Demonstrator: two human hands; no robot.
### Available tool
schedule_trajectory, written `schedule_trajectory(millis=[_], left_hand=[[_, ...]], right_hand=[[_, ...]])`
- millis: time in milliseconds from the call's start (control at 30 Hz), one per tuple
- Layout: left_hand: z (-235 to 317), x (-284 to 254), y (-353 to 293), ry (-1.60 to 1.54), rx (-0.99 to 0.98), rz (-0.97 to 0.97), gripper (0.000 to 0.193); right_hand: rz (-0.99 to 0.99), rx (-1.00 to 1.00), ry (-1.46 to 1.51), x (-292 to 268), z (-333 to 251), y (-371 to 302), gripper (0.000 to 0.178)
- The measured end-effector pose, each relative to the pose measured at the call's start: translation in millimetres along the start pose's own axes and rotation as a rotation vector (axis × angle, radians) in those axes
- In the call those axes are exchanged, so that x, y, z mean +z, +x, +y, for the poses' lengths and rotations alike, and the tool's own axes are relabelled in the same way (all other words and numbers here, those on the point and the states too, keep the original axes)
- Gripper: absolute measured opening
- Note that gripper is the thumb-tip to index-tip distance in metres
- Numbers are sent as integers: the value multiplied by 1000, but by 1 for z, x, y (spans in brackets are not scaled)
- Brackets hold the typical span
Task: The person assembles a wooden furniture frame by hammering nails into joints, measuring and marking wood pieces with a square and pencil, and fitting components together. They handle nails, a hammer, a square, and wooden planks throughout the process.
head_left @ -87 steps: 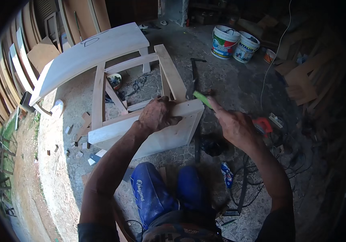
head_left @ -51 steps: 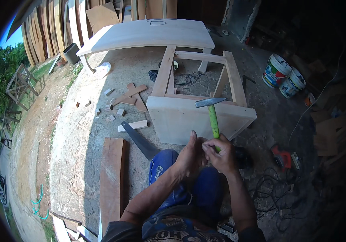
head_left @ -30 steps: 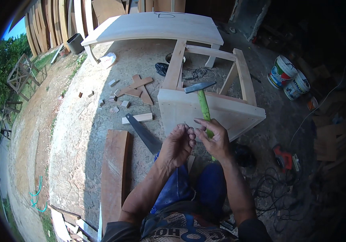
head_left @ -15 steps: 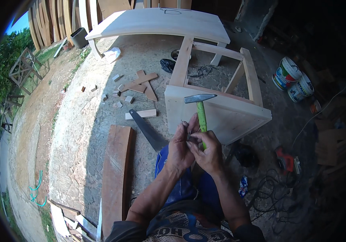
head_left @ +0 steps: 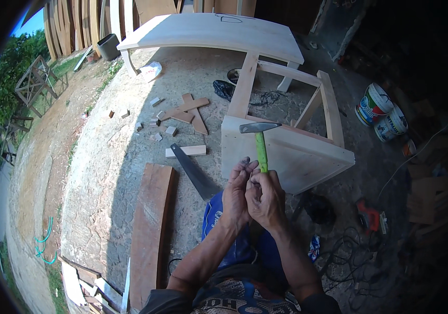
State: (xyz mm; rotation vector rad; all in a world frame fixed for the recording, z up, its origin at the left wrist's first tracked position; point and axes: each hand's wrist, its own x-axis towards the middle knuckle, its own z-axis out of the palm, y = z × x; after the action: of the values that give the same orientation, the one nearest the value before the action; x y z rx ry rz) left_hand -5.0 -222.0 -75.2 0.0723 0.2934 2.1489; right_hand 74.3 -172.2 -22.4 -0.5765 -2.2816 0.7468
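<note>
My right hand (head_left: 266,196) is closed round the green handle of a hammer (head_left: 261,149), its steel head up and lying sideways. Right against it is my left hand (head_left: 236,194), cupped with curled fingers. Thin nails showed between the hands a moment before; now the fingers mostly hide them. Just beyond the hammer stands a pale wooden frame piece (head_left: 286,157) with a broad panel facing me and open rails behind it.
A long white wooden bench or tabletop (head_left: 219,34) stands at the back. A handsaw (head_left: 195,172), a thick brown plank (head_left: 152,230), crossed slats (head_left: 187,110) and several offcuts lie left. Paint buckets (head_left: 374,104), a red power tool (head_left: 369,215) and cables (head_left: 347,256) are right.
My hands have drawn together, the right fingers curling in against the left palm, and the thin nails are now mostly covered. The view has shifted slightly, moving the furniture right and down.
</note>
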Motion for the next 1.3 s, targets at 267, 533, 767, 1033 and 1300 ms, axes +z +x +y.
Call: schedule_trajectory(millis=[267,533,767,1033,1300], left_hand=[[36,10,3,605,-94,-3,19],[54,20,16,365,10,3,14],[116,22,65,474,228,89,17],[137,20,119,1628,532,-14,20],[131,22,138,1930,492,-191,20]], right_hand=[[-259,-80,-88,-29,3,22,17],[128,-135,144,-8,17,67,15],[9,-177,84,18,43,161,21],[-50,-105,67,39,51,181,24],[-45,-134,79,39,52,180,19]])
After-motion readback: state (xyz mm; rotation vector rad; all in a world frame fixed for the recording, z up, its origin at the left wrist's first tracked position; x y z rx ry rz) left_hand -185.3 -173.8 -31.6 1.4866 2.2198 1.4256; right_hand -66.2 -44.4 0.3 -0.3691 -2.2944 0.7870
